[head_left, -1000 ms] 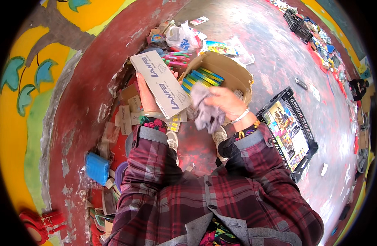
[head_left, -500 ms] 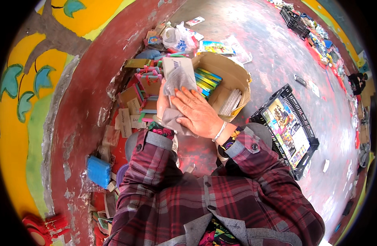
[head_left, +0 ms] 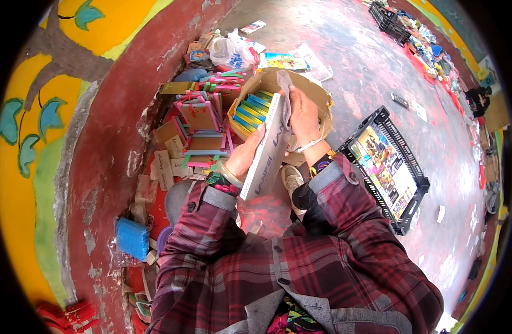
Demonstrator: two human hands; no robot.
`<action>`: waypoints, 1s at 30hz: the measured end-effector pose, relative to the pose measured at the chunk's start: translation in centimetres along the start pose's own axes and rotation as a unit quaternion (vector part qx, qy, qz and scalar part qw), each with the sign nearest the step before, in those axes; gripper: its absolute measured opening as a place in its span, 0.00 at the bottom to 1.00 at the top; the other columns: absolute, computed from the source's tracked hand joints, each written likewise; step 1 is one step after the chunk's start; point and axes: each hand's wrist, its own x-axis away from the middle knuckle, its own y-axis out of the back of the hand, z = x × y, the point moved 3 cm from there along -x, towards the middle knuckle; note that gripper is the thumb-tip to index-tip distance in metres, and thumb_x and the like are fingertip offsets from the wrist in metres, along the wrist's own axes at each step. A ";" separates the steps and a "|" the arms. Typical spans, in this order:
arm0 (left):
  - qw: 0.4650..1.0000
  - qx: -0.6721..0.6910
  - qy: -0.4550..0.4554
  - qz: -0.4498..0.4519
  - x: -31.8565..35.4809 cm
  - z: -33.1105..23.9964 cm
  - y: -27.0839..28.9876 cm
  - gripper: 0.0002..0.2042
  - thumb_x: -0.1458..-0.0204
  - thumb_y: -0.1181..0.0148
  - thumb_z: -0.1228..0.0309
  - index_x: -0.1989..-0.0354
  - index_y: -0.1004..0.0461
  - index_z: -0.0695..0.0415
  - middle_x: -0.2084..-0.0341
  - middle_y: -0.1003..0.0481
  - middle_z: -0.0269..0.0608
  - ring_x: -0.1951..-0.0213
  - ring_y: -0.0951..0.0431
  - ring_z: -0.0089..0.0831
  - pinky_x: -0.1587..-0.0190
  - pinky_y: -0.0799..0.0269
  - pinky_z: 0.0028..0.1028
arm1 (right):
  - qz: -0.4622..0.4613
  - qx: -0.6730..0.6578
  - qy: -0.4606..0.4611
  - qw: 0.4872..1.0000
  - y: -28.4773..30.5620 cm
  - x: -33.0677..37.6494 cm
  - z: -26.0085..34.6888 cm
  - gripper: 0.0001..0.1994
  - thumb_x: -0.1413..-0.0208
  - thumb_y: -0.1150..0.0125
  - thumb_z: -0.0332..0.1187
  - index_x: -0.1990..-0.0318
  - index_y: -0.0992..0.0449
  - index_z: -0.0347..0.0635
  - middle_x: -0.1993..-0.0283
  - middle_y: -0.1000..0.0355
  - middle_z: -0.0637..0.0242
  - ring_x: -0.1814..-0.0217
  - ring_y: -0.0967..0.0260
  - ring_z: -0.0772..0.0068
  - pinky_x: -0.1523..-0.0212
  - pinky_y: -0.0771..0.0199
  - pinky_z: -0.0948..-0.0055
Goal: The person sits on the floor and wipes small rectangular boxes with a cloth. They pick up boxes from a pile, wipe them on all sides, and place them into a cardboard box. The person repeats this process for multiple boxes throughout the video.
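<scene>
My left hand (head_left: 246,157) holds a flat white box (head_left: 265,151) on edge, gripping its lower left side. My right hand (head_left: 304,113) presses a grey cloth (head_left: 285,92) against the box's upper edge. Just beyond the hands stands an open cardboard carton (head_left: 320,96) with a row of blue, yellow and green packs (head_left: 251,109) inside. Both plaid sleeves come in from the lower edge.
Pink and green framed slates (head_left: 203,119) and brown cardboard pieces lean against a red curved wall on the left. A black plastic crate (head_left: 412,167) of colourful books sits to the right. A white plastic bag (head_left: 231,51) lies beyond. A blue pack (head_left: 132,238) lies lower left.
The white box has turned from lying flat under my right hand to standing on edge. My right hand with the cloth has moved up to its top edge.
</scene>
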 end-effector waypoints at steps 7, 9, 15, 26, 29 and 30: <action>0.992 -0.058 0.039 -0.107 -0.7 1.4 0.7 0.24 0.41 0.63 0.48 0.57 0.31 0.57 0.74 0.25 0.39 0.74 0.26 0.26 0.72 0.30 0.25 | 0.013 0.066 0.165 0.984 -0.6 1.6 3.7 0.12 0.44 0.50 0.38 0.66 0.29 0.37 0.67 0.29 0.54 0.61 0.32 0.50 0.60 0.34 0.61; 0.989 -0.027 0.019 -0.145 -1.0 1.6 1.3 0.24 0.41 0.62 0.47 0.57 0.31 0.58 0.75 0.26 0.38 0.74 0.27 0.26 0.71 0.30 0.24 | -0.004 0.116 0.281 0.953 -0.9 2.0 4.3 0.10 0.46 0.48 0.36 0.67 0.29 0.36 0.65 0.29 0.55 0.58 0.33 0.50 0.57 0.35 0.59; 0.991 0.066 0.008 -0.114 -0.7 0.7 1.1 0.21 0.41 0.59 0.52 0.56 0.31 0.57 0.72 0.26 0.35 0.74 0.27 0.25 0.70 0.30 0.23 | -0.014 0.014 0.201 0.979 -1.4 1.2 2.6 0.14 0.44 0.49 0.36 0.58 0.28 0.34 0.57 0.29 0.52 0.50 0.34 0.51 0.49 0.35 0.64; 0.979 0.179 -0.040 -0.089 -0.9 -0.1 2.9 0.16 0.40 0.56 0.61 0.49 0.34 0.57 0.62 0.25 0.41 0.64 0.23 0.33 0.61 0.25 0.33 | 0.093 -0.114 0.144 0.979 -1.2 1.5 3.2 0.19 0.38 0.55 0.39 0.45 0.34 0.35 0.39 0.40 0.56 0.33 0.50 0.65 0.36 0.52 0.72; 0.961 0.189 -0.094 -0.180 -0.9 -0.7 4.5 0.16 0.40 0.57 0.60 0.50 0.34 0.57 0.60 0.26 0.42 0.61 0.24 0.34 0.58 0.26 0.34 | 0.161 -0.080 0.208 0.961 -2.7 3.1 4.1 0.16 0.40 0.54 0.36 0.47 0.32 0.39 0.43 0.36 0.59 0.33 0.50 0.59 0.35 0.53 0.67; 0.952 0.179 -0.163 -0.189 -0.9 -1.3 4.7 0.17 0.40 0.58 0.61 0.49 0.35 0.57 0.59 0.27 0.43 0.58 0.25 0.35 0.54 0.28 0.34 | 0.184 -0.139 0.185 0.955 -3.2 4.0 4.3 0.16 0.40 0.54 0.35 0.47 0.32 0.40 0.42 0.36 0.59 0.33 0.50 0.59 0.36 0.51 0.67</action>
